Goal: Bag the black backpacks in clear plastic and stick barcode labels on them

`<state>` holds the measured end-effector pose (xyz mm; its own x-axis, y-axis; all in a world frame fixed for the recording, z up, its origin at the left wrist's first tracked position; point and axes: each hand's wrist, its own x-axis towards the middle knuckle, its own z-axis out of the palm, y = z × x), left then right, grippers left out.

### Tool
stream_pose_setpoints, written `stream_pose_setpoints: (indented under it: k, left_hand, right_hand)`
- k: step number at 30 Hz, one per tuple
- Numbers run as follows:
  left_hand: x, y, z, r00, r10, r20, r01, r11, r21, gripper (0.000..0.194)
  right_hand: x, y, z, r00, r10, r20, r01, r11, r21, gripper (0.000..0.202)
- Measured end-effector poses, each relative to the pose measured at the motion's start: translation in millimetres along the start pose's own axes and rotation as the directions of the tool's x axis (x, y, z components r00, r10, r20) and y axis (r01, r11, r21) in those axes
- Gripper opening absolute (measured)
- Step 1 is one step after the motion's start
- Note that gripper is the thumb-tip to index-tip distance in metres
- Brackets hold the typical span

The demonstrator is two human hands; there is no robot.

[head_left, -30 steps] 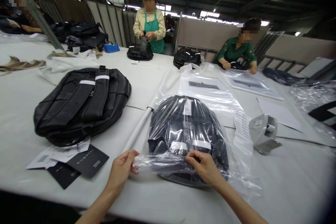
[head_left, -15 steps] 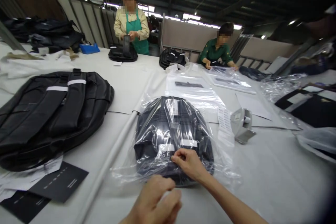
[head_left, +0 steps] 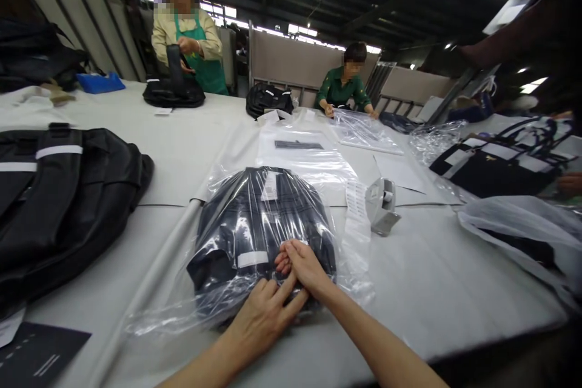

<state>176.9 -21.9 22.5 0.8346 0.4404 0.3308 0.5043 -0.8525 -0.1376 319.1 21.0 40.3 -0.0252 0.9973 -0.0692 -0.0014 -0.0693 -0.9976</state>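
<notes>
While both hands, the left hand and right hand, press flat with fingers extended on the bagged backpack near the table's front edge, gripping nothing, the slick plastic could probably slip and unfold.

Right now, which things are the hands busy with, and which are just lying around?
Busy with: left hand and right hand pressing the clear bag around the dark backpack.
Lying around: black backpack, tape holder, blue box.
</notes>
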Motion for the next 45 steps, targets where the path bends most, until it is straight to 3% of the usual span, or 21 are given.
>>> stream_pose_setpoints:
  k: [3, 5, 7, 9, 12, 14, 15, 19, 22, 27, 32, 34, 35, 36, 38, 39, 41, 43, 45]
  left_hand:
    - [5, 4, -1.0, 0.995, -0.049, 0.089, 0.047, 0.999, 0.023, 0.058]
    - [6, 4, 0.4, 0.991, -0.064, 0.117, 0.063, 0.998, 0.017, 0.058]
    - [4, 3, 2.4, 0.989, -0.063, 0.131, 0.064, 0.998, 0.003, 0.058]
    - [3, 2, 4.2, 0.989, -0.064, 0.133, 0.065, 0.998, -0.003, 0.059]
    - [2, 2, 5.9, 0.989, -0.060, 0.134, 0.061, 0.998, -0.008, 0.062]
    - [2, 1, 6.7, 0.990, -0.053, 0.130, 0.055, 0.998, -0.011, 0.062]
    - [2, 2, 7.1, 0.991, -0.050, 0.127, 0.052, 0.999, -0.009, 0.062]
    - [1, 2, 8.6, 0.994, -0.044, 0.103, 0.042, 0.999, 0.020, 0.062]
    - [0, 1, 8.6, 0.996, -0.005, 0.084, 0.000, 0.998, 0.064, 0.060]
    - [1, 1, 7.5, 0.993, 0.024, 0.120, -0.033, 0.997, 0.071, 0.059]
    - [3, 3, 7.2, 0.986, -0.057, 0.157, 0.061, 0.998, -0.019, 0.065]
    - [4, 4, 6.1, 0.982, -0.065, 0.176, 0.072, 0.997, -0.035, 0.064]
    - [4, 4, 5.5, 0.981, -0.065, 0.181, 0.073, 0.997, -0.037, 0.063]
    - [5, 4, 4.9, 0.981, -0.064, 0.183, 0.072, 0.997, -0.037, 0.062]
    - [5, 4, 4.2, 0.983, -0.059, 0.175, 0.065, 0.997, -0.030, 0.060]
    - [5, 4, 4.2, 0.985, -0.059, 0.163, 0.063, 0.998, -0.021, 0.060]
    - [4, 4, 4.8, 0.988, -0.064, 0.142, 0.065, 0.998, 0.002, 0.062]
    - [3, 3, 5.6, 0.992, -0.057, 0.115, 0.053, 0.998, 0.033, 0.064]
    - [1, 2, 6.1, 0.996, -0.002, 0.089, -0.003, 0.998, 0.060, 0.066]
  right_hand:
    - [2, -8, -10, 0.997, 0.081, 0.016, -0.083, 0.961, 0.264, 0.043]
    - [-5, -21, -25, 0.994, 0.078, 0.079, -0.098, 0.949, 0.299, 0.045]
    - [-22, -38, -44, 0.988, 0.004, 0.154, -0.024, 0.992, 0.127, 0.047]
    - [-42, -54, -64, 0.973, -0.096, 0.209, 0.143, 0.964, -0.223, 0.052]
    - [-68, -64, -88, 0.954, -0.186, 0.234, 0.298, 0.648, -0.701, 0.056]
    - [-75, -60, -98, 0.961, -0.196, 0.193, 0.266, 0.484, -0.834, 0.044]
    - [-76, -56, -102, 0.967, -0.196, 0.165, 0.239, 0.455, -0.858, 0.037]
    - [-71, -39, -113, 0.972, -0.220, 0.080, 0.188, 0.529, -0.827, 0.014]
    - [-67, -31, -119, 0.986, -0.165, 0.016, 0.120, 0.641, -0.758, 0.022]
    - [-63, -19, -124, 0.997, -0.058, -0.041, 0.017, 0.754, -0.657, 0.023]
    - [-60, -13, -129, 1.000, 0.002, -0.023, -0.017, 0.752, -0.659, 0.027]
    - [-66, -21, -129, 0.997, -0.083, 0.003, 0.059, 0.687, -0.724, 0.029]
    - [-71, -27, -127, 0.981, -0.194, 0.014, 0.135, 0.631, -0.764, 0.026]
    - [-76, -34, -123, 0.943, -0.331, 0.041, 0.229, 0.556, -0.799, 0.022]
    - [-87, -45, -110, 0.820, -0.535, 0.204, 0.439, 0.361, -0.822, 0.028]
    - [-90, -48, -103, 0.769, -0.548, 0.330, 0.536, 0.270, -0.800, 0.036]
    - [-90, -46, -88, 0.723, -0.434, 0.538, 0.655, 0.179, -0.734, 0.046]
    - [-85, -34, -79, 0.740, -0.320, 0.592, 0.661, 0.180, -0.728, 0.046]
    - [-78, -18, -75, 0.784, -0.293, 0.547, 0.612, 0.214, -0.762, 0.043]
